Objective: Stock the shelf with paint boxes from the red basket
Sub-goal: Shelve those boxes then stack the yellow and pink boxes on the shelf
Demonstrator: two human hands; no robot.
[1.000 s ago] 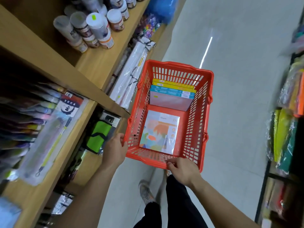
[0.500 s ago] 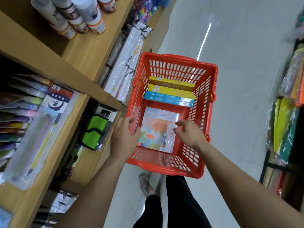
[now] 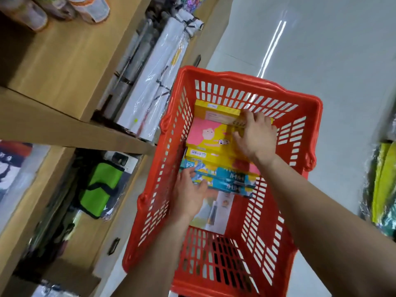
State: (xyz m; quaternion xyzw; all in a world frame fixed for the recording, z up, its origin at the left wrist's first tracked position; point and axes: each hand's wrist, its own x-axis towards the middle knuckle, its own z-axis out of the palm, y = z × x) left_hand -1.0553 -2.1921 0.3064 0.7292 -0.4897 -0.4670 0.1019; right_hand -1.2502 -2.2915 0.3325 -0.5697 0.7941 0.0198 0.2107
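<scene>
While both hands work inside it, the red basket sits on the floor at 3 o'clock from the wooden shelf.

Shelf: bare board at 10 o'clock of the basket, wrapped white rolls on the tier below.

Paint boxes: yellow-and-pink boxes stacked toward the far wall; teal boxes against their near edge; a flat pale pack on the basket floor.

Right hand: fingers spread, palm on the yellow stack's 3 o'clock end, not yet closed.

Left hand: fingers curled at the teal boxes' 9 o'clock end; firmness of hold cannot be told.

Handling advice: squeeze the stack from both ends, lift level, clear the rim before turning to 10 o'clock.
</scene>
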